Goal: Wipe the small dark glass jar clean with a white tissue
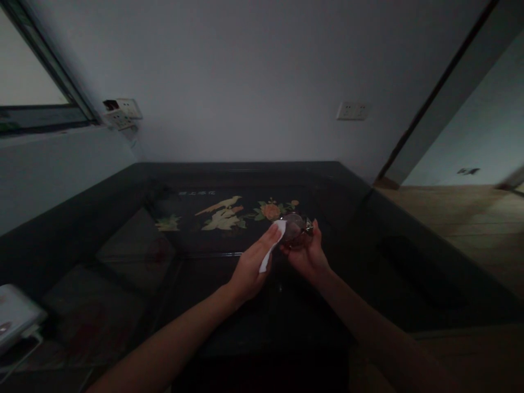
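Observation:
My left hand point(251, 265) pinches a small white cloth or tissue point(273, 244) and presses it against a pair of glasses with dark lenses point(297, 229). My right hand point(308, 252) holds the glasses from below and from the right, fingers wrapped round the frame. Both hands meet above the middle of a dark glossy table point(123, 256). The light is dim, so the details of the glasses are hard to make out.
The tabletop bears an inlaid picture of birds and flowers point(229, 213). A white device with a cable point(14, 316) lies at the left edge. Wall sockets point(123, 112) sit near a window at the left, another socket point(352, 111) on the back wall. Wooden floor point(462, 218) lies to the right.

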Demonstrator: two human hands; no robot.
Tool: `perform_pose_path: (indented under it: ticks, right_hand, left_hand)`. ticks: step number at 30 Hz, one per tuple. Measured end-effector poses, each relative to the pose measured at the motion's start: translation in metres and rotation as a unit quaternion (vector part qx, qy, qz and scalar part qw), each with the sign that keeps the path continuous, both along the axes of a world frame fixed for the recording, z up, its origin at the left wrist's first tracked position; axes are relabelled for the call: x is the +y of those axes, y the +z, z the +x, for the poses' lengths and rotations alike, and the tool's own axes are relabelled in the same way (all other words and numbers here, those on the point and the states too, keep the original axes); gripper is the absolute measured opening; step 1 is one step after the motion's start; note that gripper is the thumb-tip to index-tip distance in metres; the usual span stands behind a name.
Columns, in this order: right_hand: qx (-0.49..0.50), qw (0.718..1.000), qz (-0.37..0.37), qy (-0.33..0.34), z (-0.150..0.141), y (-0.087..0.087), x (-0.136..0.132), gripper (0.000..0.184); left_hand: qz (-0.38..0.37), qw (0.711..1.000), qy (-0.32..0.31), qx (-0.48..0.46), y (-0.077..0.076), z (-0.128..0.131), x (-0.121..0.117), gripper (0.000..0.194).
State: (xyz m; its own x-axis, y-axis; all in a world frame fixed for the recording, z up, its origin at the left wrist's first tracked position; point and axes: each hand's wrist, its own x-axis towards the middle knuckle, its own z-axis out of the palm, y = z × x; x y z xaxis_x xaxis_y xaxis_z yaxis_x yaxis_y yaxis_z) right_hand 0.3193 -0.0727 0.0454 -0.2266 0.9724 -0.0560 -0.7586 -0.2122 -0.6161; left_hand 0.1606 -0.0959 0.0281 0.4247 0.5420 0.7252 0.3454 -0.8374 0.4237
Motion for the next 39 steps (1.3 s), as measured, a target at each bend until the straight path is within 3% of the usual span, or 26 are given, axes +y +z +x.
perform_pose_path:
  ticks: [7, 11, 17, 22, 26, 29, 35, 39]
  right_hand:
    - [0.012, 0.995, -0.032, 0.093, -0.013, -0.01, -0.007, 0.041]
    - [0.014, 0.995, -0.043, 0.087, -0.02, -0.016, -0.01, 0.033]
    - [-0.003, 0.996, -0.03, 0.084, -0.015, -0.021, -0.005, 0.042]
    - [-0.004, 0.996, -0.038, 0.082, -0.009, -0.017, -0.003, 0.045]
    - [0.002, 0.995, -0.053, 0.082, -0.011, -0.013, -0.005, 0.044]
    - [0.01, 0.994, -0.06, 0.087, -0.016, -0.013, -0.008, 0.04]
    - [-0.01, 0.99, -0.061, 0.128, -0.016, -0.021, -0.01, 0.043]
    - [-0.013, 0.992, -0.05, 0.117, -0.01, -0.016, -0.008, 0.049]
  left_hand:
    - [0.083, 0.993, -0.009, 0.082, 0.007, 0.001, -0.006, 0.056]
    - [0.065, 0.992, 0.035, 0.104, 0.011, 0.0, -0.003, 0.062]
    - [0.04, 0.989, 0.083, 0.113, 0.01, -0.005, 0.003, 0.064]
    - [0.077, 0.99, 0.067, 0.096, 0.009, -0.009, 0.001, 0.06]
    - [0.108, 0.99, 0.015, 0.088, 0.013, -0.006, -0.004, 0.059]
    - [0.087, 0.99, -0.005, 0.106, 0.015, -0.003, -0.004, 0.06]
    - [0.006, 0.989, 0.076, 0.127, 0.01, -0.006, 0.004, 0.064]
    - [0.008, 0.988, 0.089, 0.124, 0.008, -0.008, 0.005, 0.057]
